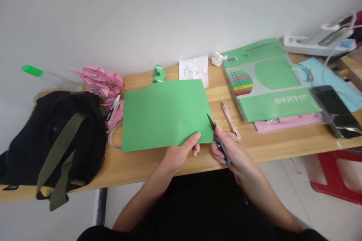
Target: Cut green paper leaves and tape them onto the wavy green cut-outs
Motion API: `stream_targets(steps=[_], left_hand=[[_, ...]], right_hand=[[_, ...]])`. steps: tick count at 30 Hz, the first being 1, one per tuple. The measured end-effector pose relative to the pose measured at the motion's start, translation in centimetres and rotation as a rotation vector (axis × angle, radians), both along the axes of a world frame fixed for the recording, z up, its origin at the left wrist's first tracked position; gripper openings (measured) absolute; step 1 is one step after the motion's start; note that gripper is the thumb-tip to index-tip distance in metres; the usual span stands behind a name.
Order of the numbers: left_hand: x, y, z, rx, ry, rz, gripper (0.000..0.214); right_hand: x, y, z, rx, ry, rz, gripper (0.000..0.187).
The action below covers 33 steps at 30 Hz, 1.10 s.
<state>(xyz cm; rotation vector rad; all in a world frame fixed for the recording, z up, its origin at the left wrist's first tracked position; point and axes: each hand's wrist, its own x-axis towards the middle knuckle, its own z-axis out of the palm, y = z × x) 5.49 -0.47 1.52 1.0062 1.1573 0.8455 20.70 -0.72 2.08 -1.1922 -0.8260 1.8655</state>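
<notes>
Where the near edge crosses the lower part of the frame, we find a wooden table (132,165) of pale grain, with light floor (294,199) showing below it and a red stool (329,180) at lower right. A black bag (86,131) with an olive strap (60,150) occupies the left of the frame; a ring of tape (110,141) lies beside it. Farther back we record pink paper pieces (98,79) at centre left, a small green cutting (158,72) and a white square (202,66) bearing silvery bits at upper centre, and a white power strip (302,48) at upper right, before a plain pale wall (181,19).

We note the left hand (181,152) pinching the lower edge of a green sheet (165,115), thumb on top, at the centre of the frame. The right hand (234,147), right of centre, is closed around a pair of snips (223,150); a dark blade shows over the sheet's right edge. How wide the blades stand we cannot tell.

At centre left, a tube (112,115) reads "B-7000". At right, a clear-wrapped green pack (273,103) carries "JIAHAO", upside down to us, and a barcode; its finer print is illegible.
</notes>
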Motion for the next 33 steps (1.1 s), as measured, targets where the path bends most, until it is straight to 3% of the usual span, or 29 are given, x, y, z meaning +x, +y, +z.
stream_targets(steps=[33], left_hand=[[-0.6, -1.1, -0.2, -0.061, -0.086, 0.006, 0.048]], right_hand=[[0.0, -0.8, 1.0, 0.002, 0.021, -0.007, 0.052]])
